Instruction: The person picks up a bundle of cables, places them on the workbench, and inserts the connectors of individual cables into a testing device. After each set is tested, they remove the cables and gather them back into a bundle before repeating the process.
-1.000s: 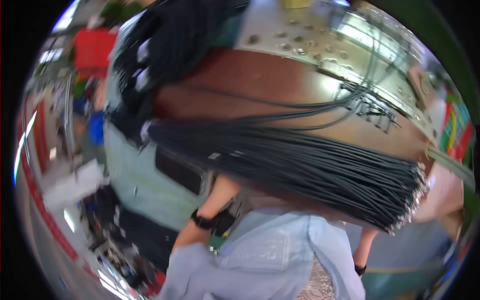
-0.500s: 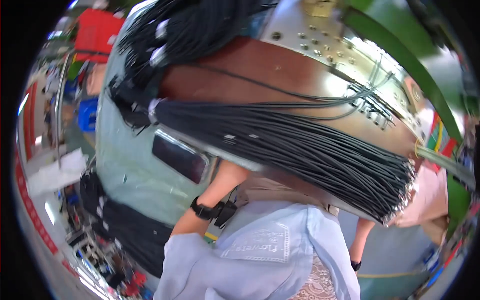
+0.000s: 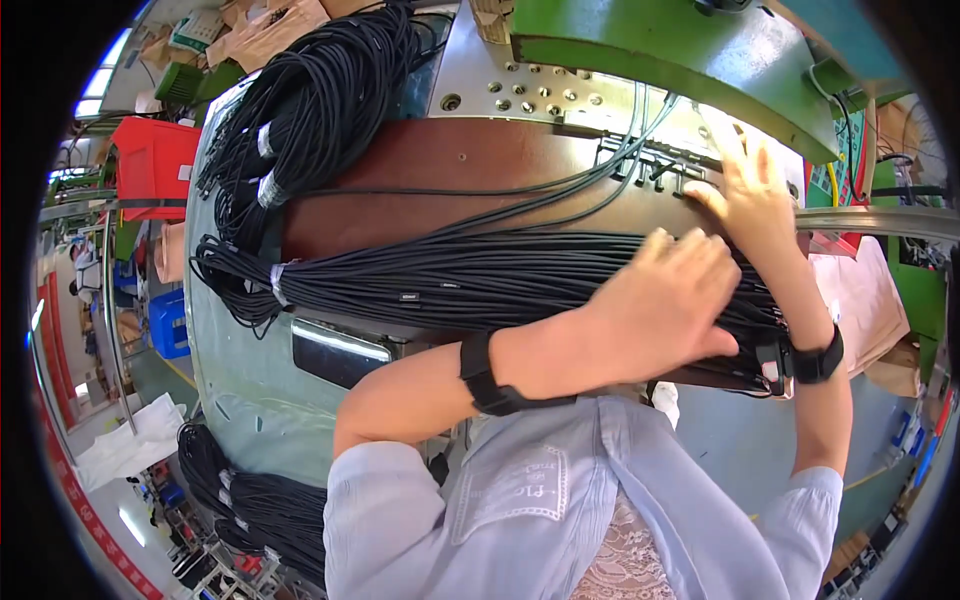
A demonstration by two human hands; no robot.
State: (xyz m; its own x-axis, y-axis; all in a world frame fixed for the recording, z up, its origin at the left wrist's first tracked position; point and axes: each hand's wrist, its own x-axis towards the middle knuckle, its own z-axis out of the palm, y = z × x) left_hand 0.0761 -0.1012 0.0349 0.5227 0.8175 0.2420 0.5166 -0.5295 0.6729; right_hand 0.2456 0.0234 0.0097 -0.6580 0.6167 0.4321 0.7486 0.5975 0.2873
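A thick bundle of black cables (image 3: 450, 285) lies across the bench, tied with a pale band at its left end. Over the right part of this bundle is my left hand (image 3: 665, 305), palm down, fingers a little bent and thumb apart, holding nothing that shows. Farther back, my right hand (image 3: 750, 195) is open with fingers spread, beside a dark metal fixture (image 3: 655, 165). Several loose cables (image 3: 540, 205) run from the bundle's side to that fixture. My right forearm crosses the bundle's right end and partly hides it.
A coiled cable heap (image 3: 335, 110) sits at the back left. A dark phone (image 3: 335, 355) lies on the green mat (image 3: 270, 390) in front of the bundle. A green machine frame (image 3: 670, 50) overhangs a metal plate with holes (image 3: 480, 85). More black cables (image 3: 270, 510) hang at lower left.
Both hands have come up from below the bundle: the left over the cables, the right to the fixture. My view has turned, and the bundle now lies more level.
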